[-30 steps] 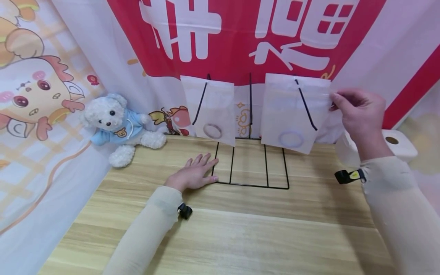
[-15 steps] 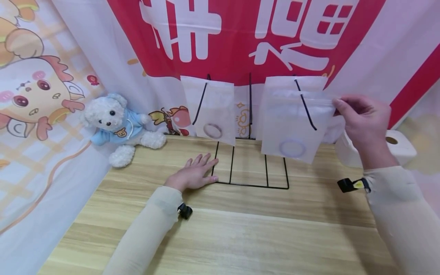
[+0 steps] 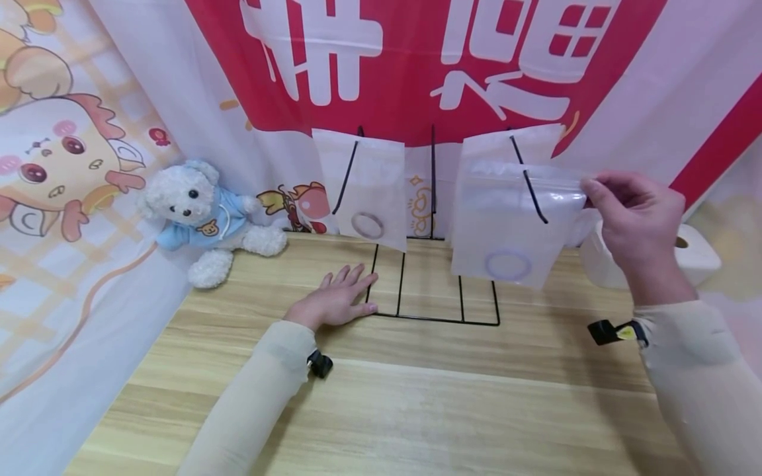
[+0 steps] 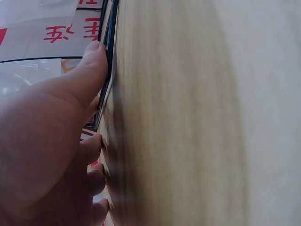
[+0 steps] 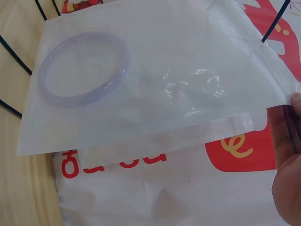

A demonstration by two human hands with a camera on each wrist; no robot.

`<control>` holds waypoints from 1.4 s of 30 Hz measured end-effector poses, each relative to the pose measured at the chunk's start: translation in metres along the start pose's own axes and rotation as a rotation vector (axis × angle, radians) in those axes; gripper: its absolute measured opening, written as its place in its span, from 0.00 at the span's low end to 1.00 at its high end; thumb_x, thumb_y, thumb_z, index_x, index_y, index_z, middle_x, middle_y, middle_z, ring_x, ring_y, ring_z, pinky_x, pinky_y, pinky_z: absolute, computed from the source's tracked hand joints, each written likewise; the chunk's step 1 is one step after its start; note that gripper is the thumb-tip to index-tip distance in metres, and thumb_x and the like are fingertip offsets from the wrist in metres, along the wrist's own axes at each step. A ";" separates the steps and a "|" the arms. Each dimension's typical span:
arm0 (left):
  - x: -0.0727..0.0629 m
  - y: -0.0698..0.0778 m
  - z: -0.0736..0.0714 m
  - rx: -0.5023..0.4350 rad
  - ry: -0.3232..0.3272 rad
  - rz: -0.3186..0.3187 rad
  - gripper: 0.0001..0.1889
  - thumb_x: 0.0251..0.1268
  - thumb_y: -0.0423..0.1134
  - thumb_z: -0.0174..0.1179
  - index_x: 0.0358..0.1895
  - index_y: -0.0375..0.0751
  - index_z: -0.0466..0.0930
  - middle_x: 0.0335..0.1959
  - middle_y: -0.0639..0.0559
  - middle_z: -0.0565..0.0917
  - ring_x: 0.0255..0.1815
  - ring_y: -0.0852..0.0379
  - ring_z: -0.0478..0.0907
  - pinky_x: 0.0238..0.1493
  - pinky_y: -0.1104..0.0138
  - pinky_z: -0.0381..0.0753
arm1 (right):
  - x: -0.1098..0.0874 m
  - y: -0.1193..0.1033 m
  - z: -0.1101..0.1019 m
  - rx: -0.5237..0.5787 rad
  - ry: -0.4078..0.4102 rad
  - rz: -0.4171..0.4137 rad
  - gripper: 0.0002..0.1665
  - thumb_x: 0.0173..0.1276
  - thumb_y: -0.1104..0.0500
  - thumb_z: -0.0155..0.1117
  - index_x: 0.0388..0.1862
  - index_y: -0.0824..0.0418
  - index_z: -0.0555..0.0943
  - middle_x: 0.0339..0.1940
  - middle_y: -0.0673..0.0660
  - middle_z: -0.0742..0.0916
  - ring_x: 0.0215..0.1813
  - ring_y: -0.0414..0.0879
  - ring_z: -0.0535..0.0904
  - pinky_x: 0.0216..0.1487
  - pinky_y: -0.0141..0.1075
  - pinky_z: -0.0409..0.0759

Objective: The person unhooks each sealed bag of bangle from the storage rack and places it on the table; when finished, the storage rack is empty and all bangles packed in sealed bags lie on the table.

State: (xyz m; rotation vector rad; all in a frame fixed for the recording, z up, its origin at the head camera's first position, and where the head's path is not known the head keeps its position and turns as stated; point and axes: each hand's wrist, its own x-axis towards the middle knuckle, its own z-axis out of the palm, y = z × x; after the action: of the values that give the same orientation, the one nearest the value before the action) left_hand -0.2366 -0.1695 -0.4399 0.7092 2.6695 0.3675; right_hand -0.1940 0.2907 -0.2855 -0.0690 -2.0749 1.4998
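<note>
1. Right hand point(image 3: 643, 218) pinches edge of translucent white plastic zip bag point(image 3: 500, 225), hung on black wire rack point(image 3: 434, 172)
2. Left hand point(image 3: 333, 301) spread on pale wood-grain table point(image 3: 428, 410), at rack base
3. Red-and-white printed fabric backdrop point(image 3: 411, 99) behind

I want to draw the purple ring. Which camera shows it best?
The right wrist view: there the purple ring looks biggest and whole, through the bag. The head view shows it whole but smaller; the left wrist view doesn't show it.
</note>
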 end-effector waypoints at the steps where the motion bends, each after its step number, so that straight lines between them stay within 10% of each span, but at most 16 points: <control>1: 0.000 0.000 0.000 -0.003 -0.001 0.000 0.41 0.85 0.64 0.50 0.90 0.53 0.48 0.92 0.38 0.43 0.92 0.31 0.37 0.88 0.32 0.35 | -0.001 0.000 0.000 0.002 0.000 0.000 0.21 0.74 0.51 0.75 0.62 0.56 0.90 0.45 0.39 0.92 0.43 0.33 0.89 0.50 0.16 0.83; 30: 0.012 -0.020 0.012 -0.063 0.027 0.045 0.46 0.78 0.75 0.47 0.90 0.60 0.50 0.92 0.37 0.43 0.90 0.27 0.36 0.85 0.27 0.31 | -0.036 0.003 -0.016 0.145 0.022 0.026 0.18 0.72 0.62 0.76 0.58 0.66 0.90 0.42 0.46 0.93 0.39 0.39 0.88 0.46 0.20 0.86; 42: 0.012 -0.018 0.013 -0.061 0.015 0.027 0.44 0.80 0.73 0.47 0.90 0.60 0.49 0.92 0.39 0.42 0.91 0.30 0.36 0.86 0.30 0.32 | -0.047 0.010 -0.020 0.078 0.057 -0.116 0.14 0.71 0.68 0.75 0.53 0.73 0.89 0.36 0.46 0.92 0.34 0.38 0.86 0.43 0.20 0.86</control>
State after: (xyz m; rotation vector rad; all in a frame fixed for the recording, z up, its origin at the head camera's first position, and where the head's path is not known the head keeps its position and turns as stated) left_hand -0.2488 -0.1767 -0.4605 0.7271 2.6530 0.4615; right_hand -0.1478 0.2942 -0.3094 0.0378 -1.9391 1.4891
